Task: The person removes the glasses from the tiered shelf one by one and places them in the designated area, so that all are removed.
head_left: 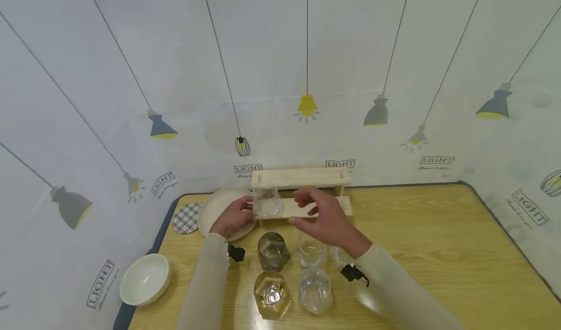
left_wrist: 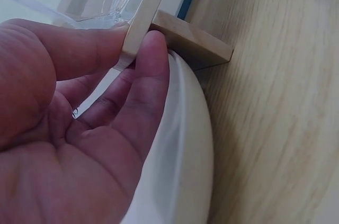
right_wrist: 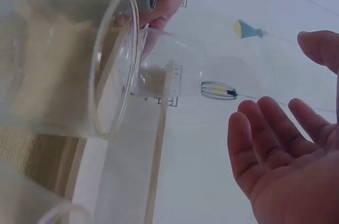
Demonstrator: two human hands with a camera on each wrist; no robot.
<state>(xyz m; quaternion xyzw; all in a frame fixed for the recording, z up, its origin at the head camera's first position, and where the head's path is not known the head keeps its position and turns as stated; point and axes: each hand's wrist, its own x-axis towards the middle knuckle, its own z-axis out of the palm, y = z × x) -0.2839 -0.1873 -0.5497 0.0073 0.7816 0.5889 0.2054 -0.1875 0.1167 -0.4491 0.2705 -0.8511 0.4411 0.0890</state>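
A two-tier wooden rack [head_left: 302, 176] stands against the back wall covering. At the left end of its lower board, a clear glass [head_left: 266, 201] sits upright. My left hand [head_left: 236, 217] is beside that glass; in the left wrist view its thumb and fingers pinch the end of the wooden board [left_wrist: 145, 12]. Over the right part of the lower board hovers my right hand [head_left: 328, 218], fingers loosely bent and apart from the glass. The right wrist view shows this hand [right_wrist: 291, 155] holding nothing.
In front of the rack stand a grey glass [head_left: 272, 252], an amber glass [head_left: 271, 293] and several clear glasses [head_left: 314, 291]. A cream plate [head_left: 215, 210] lies left of the rack, partly behind my left hand. Farther left are a checked coaster [head_left: 186, 218] and a white bowl [head_left: 145, 279].
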